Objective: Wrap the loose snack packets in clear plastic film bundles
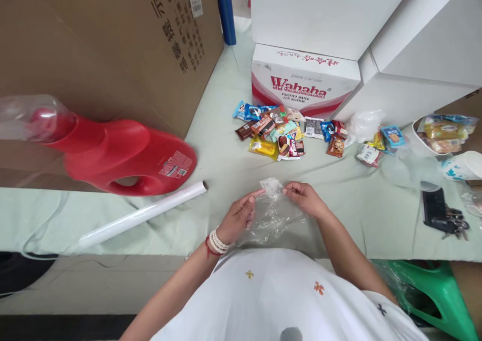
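Note:
A clear plastic bag (271, 215) hangs between my two hands above the pale green table cover (222, 165). My left hand (239, 215), with a bead bracelet on its wrist, pinches the bag's top edge. My right hand (305, 198) pinches the same edge from the other side. Several wrapped snacks (278, 132) lie in a loose heap on the cover, a little beyond my hands.
A red detergent jug (124, 157) lies on its side at the left, a white roll (145, 213) in front of it. A Wahaha carton (301, 82) and white boxes stand behind. Keys with a black case (440, 213), a paper cup (465, 166) and a bowl of snacks (442, 132) sit at right.

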A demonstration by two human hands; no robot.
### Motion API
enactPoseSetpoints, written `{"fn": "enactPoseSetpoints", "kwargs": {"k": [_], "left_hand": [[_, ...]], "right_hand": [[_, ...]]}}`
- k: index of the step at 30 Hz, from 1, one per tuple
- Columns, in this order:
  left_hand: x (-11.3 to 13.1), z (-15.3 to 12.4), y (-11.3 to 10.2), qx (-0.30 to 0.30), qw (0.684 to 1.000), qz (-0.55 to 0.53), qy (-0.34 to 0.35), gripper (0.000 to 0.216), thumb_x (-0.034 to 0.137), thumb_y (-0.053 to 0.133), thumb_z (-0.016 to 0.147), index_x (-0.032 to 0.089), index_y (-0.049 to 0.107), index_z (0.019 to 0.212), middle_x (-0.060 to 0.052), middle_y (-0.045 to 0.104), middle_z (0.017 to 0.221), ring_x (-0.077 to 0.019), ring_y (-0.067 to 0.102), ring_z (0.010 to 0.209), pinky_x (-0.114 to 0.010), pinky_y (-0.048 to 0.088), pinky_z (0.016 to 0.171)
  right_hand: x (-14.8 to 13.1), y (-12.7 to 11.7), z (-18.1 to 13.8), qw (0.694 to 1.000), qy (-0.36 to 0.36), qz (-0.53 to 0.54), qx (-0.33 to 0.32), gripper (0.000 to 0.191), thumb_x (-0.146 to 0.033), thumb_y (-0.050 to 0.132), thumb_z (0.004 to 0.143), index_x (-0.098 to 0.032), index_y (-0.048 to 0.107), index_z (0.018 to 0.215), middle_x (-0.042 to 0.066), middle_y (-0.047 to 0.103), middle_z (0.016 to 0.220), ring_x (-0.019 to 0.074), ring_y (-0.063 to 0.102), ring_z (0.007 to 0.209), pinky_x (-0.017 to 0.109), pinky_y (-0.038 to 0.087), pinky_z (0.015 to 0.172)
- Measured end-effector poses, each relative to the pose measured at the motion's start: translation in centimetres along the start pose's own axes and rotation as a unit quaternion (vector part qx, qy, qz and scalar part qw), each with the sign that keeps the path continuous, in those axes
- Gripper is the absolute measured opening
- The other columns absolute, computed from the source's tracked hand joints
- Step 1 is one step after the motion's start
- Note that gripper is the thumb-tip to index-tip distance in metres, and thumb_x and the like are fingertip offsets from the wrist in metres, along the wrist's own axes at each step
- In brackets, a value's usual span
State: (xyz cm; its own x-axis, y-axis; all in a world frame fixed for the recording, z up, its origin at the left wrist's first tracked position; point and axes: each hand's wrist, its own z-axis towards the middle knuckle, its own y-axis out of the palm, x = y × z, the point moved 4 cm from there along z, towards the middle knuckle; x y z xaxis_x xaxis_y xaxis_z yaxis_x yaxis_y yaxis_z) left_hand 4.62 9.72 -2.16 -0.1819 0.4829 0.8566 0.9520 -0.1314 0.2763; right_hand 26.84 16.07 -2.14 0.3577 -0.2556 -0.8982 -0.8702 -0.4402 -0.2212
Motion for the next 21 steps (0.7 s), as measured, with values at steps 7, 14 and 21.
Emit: {"fn": "enactPoseSetpoints", "kwargs": {"k": [7, 14, 21], "left_hand": [[0.1, 0.0, -1.8, 0.140, 0.990, -0.010, -0.019, 0.078, 0.074, 0.057, 0.087, 0.017, 0.060, 0.139, 0.007, 0.033, 0.066, -0.0081, 0.026, 0.051, -0.021, 0.023, 0.043], [2.7, -2.5, -4.7, 0.289, 0.857, 0.399, 0.155, 0.063, 0.049, 0.059, 0.091, 0.017, 0.054, 0.146, -0.008, 0.063, 0.096, -0.0238, 0.060, 0.088, -0.043, 0.053, 0.084], [5.9, -3.6, 1.7, 0.064, 0.639, 0.640, 0.422, 0.052, 0.010, 0.052, 0.094, 0.030, 0.057, 0.141, -0.008, 0.071, 0.125, -0.0239, 0.057, 0.132, -0.048, 0.035, 0.116]], "right_hand": [[0.7, -2.5, -0.4, 0.966, -0.047, 0.090, 0.236, 0.039, -0.062, 0.064, 0.086, -0.023, 0.059, 0.084, 0.001, 0.060, 0.086, 0.0172, 0.059, 0.079, 0.028, 0.052, 0.069], [0.9, -3.6, -0.9, 0.948, -0.009, 0.111, 0.298, 0.039, -0.063, 0.059, 0.090, -0.025, 0.050, 0.086, -0.003, 0.062, 0.077, 0.0127, 0.052, 0.050, 0.025, 0.041, 0.044], [0.9, -3.2, -0.3, 0.964, -0.022, 0.009, 0.265, 0.038, -0.061, 0.055, 0.093, -0.025, 0.052, 0.080, -0.004, 0.059, 0.063, 0.0141, 0.049, 0.047, 0.028, 0.040, 0.049]]}}
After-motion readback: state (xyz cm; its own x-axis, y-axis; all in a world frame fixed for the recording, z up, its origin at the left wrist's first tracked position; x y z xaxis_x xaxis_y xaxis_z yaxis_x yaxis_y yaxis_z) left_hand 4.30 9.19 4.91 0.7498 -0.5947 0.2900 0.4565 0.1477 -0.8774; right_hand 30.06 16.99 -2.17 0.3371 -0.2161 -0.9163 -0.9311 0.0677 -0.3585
